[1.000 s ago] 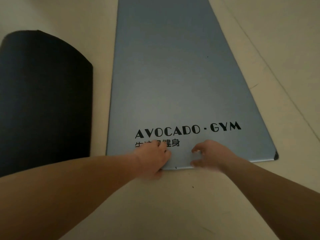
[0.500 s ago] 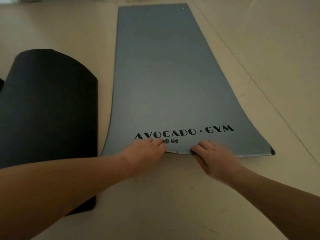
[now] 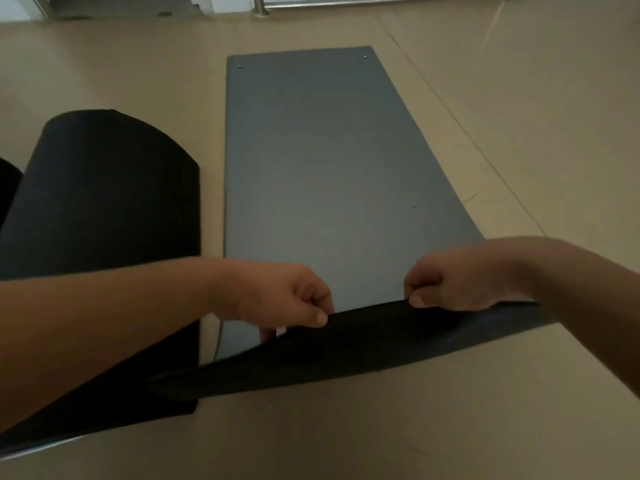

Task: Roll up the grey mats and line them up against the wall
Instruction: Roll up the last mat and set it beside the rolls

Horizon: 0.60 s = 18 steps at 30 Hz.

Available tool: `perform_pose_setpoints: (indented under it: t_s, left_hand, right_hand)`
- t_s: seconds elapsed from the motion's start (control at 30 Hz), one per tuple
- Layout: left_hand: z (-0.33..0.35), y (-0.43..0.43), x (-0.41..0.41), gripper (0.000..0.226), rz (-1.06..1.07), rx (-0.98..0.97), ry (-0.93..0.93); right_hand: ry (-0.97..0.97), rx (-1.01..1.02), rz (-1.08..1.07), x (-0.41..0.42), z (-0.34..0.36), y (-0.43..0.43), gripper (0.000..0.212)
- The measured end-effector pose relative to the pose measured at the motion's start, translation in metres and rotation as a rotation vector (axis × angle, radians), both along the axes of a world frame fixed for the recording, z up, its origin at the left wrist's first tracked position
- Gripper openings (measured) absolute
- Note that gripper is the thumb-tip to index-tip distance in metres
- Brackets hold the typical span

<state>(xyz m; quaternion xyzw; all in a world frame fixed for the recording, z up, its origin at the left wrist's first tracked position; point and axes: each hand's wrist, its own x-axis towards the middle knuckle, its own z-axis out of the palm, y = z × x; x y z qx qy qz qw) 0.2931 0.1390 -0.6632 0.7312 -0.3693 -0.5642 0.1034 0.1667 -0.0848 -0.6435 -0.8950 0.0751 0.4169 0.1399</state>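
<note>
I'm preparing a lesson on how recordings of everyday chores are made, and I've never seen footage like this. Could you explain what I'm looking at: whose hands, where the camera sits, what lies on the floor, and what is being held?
There is no machine here. A person wears a wide-angle camera on the head, looking forward and down, so you see their own bare arms. On the tan floor lies a long grey mat, mostly flat. The left hand and the right hand both pinch its near edge, lifted and folded over so the dark underside shows. That looks like the start of rolling it. To the left lies a black mat. At the far end a wall base and a metal rail are just visible.
</note>
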Motion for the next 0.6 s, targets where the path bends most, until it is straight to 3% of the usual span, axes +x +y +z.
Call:
perform_pose_setpoints:
  t_s: [0.1, 0.17, 0.27, 0.4, 0.43, 0.53, 0.6]
  left_hand:
    - [-0.016, -0.013, 0.018, 0.014, -0.158, -0.025, -0.274]
    - [-0.032, -0.023, 0.03, 0.017, -0.187, -0.026, -0.406]
    - [-0.038, -0.033, 0.049, 0.025, -0.092, -0.033, -0.454]
    - [-0.036, -0.038, 0.071, 0.027, -0.01, -0.044, -0.59]
    - [-0.036, -0.037, 0.072, 0.028, 0.013, -0.044, -0.616]
    - [-0.033, -0.032, 0.06, 0.03, 0.022, -0.135, -0.794]
    - [-0.031, -0.025, 0.042, 0.042, -0.09, -0.249, -0.949]
  right_hand:
    - [-0.1, -0.046, -0.093, 0.012, -0.016, 0.008, 0.008]
    - [-0.342, -0.192, -0.069, 0.018, -0.027, 0.02, 0.01]
    - [-0.576, -0.369, 0.118, 0.018, -0.02, 0.045, 0.037]
    - [-0.323, -0.443, 0.113, 0.007, -0.034, 0.06, 0.126]
    - [-0.314, -0.45, 0.117, 0.005, -0.045, 0.059, 0.138]
    - [-0.389, -0.405, 0.115, 0.005, -0.074, 0.046, 0.144]
    - [-0.39, -0.359, 0.121, 0.012, -0.08, 0.036, 0.142]
